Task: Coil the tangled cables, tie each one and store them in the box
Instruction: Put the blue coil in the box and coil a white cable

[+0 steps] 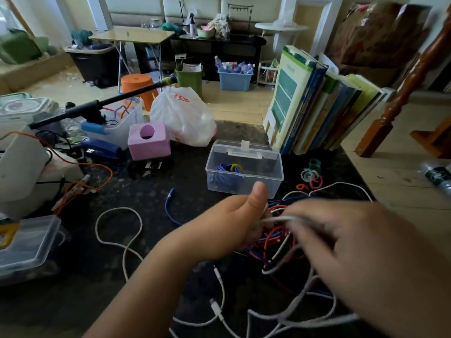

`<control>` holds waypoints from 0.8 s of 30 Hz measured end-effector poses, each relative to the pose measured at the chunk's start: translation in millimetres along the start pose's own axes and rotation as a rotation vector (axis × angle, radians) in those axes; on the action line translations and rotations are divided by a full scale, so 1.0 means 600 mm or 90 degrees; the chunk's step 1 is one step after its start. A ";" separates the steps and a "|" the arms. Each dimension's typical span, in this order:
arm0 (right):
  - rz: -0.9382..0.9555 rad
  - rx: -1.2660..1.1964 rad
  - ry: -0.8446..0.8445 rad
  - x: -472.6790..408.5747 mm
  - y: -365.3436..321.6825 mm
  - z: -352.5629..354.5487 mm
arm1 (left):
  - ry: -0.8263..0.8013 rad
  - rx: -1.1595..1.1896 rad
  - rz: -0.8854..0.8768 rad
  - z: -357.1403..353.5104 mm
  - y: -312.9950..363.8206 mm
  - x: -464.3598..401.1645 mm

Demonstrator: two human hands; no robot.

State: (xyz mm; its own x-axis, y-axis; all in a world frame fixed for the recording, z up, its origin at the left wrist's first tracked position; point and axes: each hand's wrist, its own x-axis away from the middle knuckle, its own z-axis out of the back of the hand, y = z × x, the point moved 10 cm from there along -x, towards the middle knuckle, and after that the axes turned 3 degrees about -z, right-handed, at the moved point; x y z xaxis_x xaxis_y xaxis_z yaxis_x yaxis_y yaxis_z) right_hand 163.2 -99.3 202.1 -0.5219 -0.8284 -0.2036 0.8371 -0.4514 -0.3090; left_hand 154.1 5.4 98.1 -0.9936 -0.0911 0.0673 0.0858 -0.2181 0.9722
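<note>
While the tangle of red, blue and white cables point(275, 240) lies on the dark tabletop point(136, 284) at the near right, the left hand point(234, 223) curls round a bunch of it with the thumb raised, and the right hand point(341, 240), blurred, pinches a white cable point(280, 218) stretched across to the left one. Just behind the hands stands the clear box point(244, 172), lid up, with a coiled blue cable point(224, 172) inside. Right of the box lies a small heap of coloured ties point(311, 176). More white cable point(117, 240) loops over the tabletop to the left and toward the near edge, and a loose blue cable point(169, 206) lies between that loop and the left hand. Behind the box sit a pink cube point(148, 140), a white plastic bag point(183, 115) and a leaning row of books point(317, 106). A blue stapler point(101, 148), clear tubs and an orange wire point(97, 176) crowd the left side. Past the far edge is a cluttered room with pale flooring, an orange stool point(136, 84) and a folding table point(133, 35).
</note>
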 end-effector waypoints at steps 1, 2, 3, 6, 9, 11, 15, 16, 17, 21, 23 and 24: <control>-0.007 0.005 0.063 -0.001 0.015 0.021 | -0.044 0.053 0.020 -0.012 0.001 0.003; -0.021 0.002 0.104 -0.004 0.032 0.032 | -0.074 0.088 0.035 -0.019 0.005 0.008; -0.036 0.003 0.131 -0.008 0.050 0.033 | -0.103 0.117 0.037 -0.025 0.010 0.014; -0.086 -0.001 0.137 -0.028 0.091 0.002 | -0.178 0.266 -0.002 -0.040 0.041 0.026; -0.118 0.006 0.036 -0.045 0.105 -0.079 | -0.139 0.392 -0.019 -0.036 0.049 0.011; -0.083 -0.064 -0.023 -0.047 0.091 -0.124 | -0.074 0.453 -0.003 -0.026 0.039 -0.003; -0.084 -0.300 -0.026 -0.046 0.087 -0.139 | 0.006 0.550 -0.020 -0.004 0.034 -0.013; -0.112 -0.388 -0.039 -0.046 0.094 -0.141 | 0.014 0.570 -0.034 0.002 0.037 -0.013; -0.139 -0.468 -0.071 -0.046 0.098 -0.148 | 0.022 0.586 -0.046 0.009 0.039 -0.013; -0.223 -0.756 -0.172 -0.044 0.091 -0.171 | 0.066 0.616 -0.067 0.024 0.041 -0.012; -0.269 -1.030 -0.227 -0.037 0.070 -0.185 | 0.120 0.620 -0.077 0.035 0.040 -0.014; -0.297 -1.130 -0.266 -0.031 0.057 -0.194 | 0.156 0.627 -0.088 0.045 0.040 -0.013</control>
State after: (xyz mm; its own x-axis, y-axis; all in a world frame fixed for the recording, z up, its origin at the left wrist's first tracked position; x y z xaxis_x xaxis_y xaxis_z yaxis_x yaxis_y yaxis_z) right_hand 182.6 -60.6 87.2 -0.3308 -0.8968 0.2939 -0.6036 -0.0384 -0.7964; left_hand 162.2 27.0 127.0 -0.9385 -0.3453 0.0006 -0.2363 0.6436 0.7280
